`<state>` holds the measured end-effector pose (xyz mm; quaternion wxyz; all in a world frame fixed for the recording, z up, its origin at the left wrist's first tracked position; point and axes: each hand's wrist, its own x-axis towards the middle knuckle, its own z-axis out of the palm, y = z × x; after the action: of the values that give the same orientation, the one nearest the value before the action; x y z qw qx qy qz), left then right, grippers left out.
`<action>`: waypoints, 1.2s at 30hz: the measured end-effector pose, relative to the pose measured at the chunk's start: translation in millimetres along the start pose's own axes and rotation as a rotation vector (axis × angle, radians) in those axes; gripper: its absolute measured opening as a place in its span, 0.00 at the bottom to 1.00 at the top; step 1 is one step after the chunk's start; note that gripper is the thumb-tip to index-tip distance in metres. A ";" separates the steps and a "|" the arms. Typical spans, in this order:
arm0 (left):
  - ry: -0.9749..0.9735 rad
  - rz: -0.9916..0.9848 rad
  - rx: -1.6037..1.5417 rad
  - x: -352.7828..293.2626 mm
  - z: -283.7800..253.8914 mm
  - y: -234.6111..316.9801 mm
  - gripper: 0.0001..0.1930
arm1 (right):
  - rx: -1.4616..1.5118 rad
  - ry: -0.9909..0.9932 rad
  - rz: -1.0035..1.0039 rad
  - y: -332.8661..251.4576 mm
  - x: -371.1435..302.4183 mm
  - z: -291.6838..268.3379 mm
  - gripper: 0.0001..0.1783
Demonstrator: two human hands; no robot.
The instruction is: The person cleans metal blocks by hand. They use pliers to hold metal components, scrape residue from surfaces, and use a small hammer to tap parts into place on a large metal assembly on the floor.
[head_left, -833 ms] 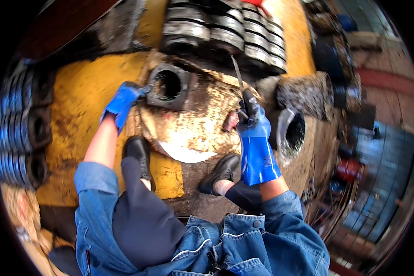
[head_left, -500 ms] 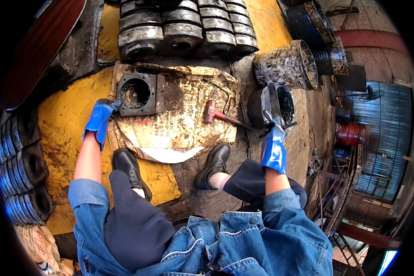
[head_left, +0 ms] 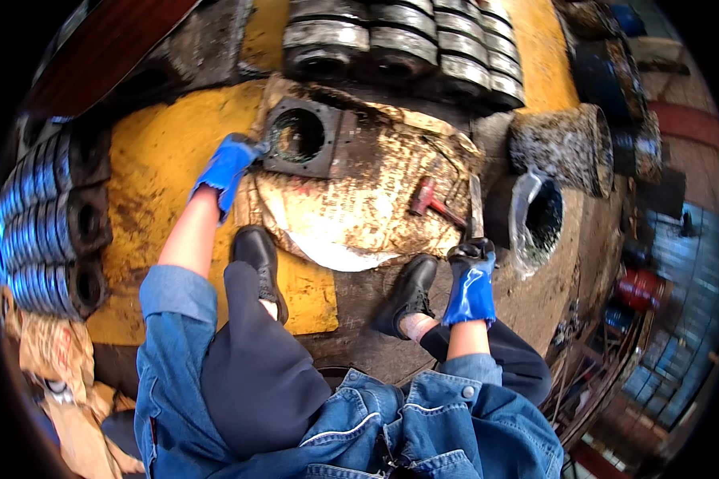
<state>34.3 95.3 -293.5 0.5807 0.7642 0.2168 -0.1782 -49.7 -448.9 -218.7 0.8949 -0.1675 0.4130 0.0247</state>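
My left hand (head_left: 230, 169), in a blue rubber glove, has its fingers closed at the left edge of a dark square metal block (head_left: 278, 164) with a round bore. The block lies on a grease-stained sheet of paper sacking (head_left: 351, 215). My right hand (head_left: 473, 275), also blue-gloved and darkened at the fingers, is closed on a long flat-bladed tool (head_left: 476, 199) that points away from me. Beside that blade lies a red-headed hammer (head_left: 425, 198). Just right of the tool stands a dark bucket (head_left: 499, 209) with a clear plastic liner (head_left: 525, 219) over its rim.
Ribbed metal cylinders (head_left: 327, 36) stand in rows at the far side, and more are stacked at the left (head_left: 52, 215). A grease-caked pail (head_left: 555, 148) lies beyond the lined bucket. Crumpled brown bags (head_left: 56, 351) are at the lower left. My shoes (head_left: 411, 291) border the sacking.
My right hand has drawn the tool away from the bucket's mouth, to its left and nearer me. My left hand stays at the block. The whole view has shifted.
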 end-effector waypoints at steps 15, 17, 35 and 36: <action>0.069 -0.108 0.272 5.5 -0.9 -9.9 0.28 | -2.794 -1.136 -0.757 221.3 29.4 295.5 0.16; 0.081 -0.055 0.276 18.2 1.2 -28.4 0.28 | -2.878 -1.177 -0.884 237.7 43.3 306.9 0.15; 0.229 -0.179 0.283 -17.9 13.8 0.8 0.23 | -2.846 -0.652 -0.408 229.7 58.9 284.3 0.13; 0.218 -0.137 0.300 -17.4 12.7 -2.8 0.23 | -2.832 -0.649 -0.405 227.2 62.5 282.7 0.13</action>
<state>17.9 81.6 -290.0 0.4197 0.8404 0.3010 -0.1641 156.5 -150.1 -158.4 0.0263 -0.9280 -0.2008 0.3129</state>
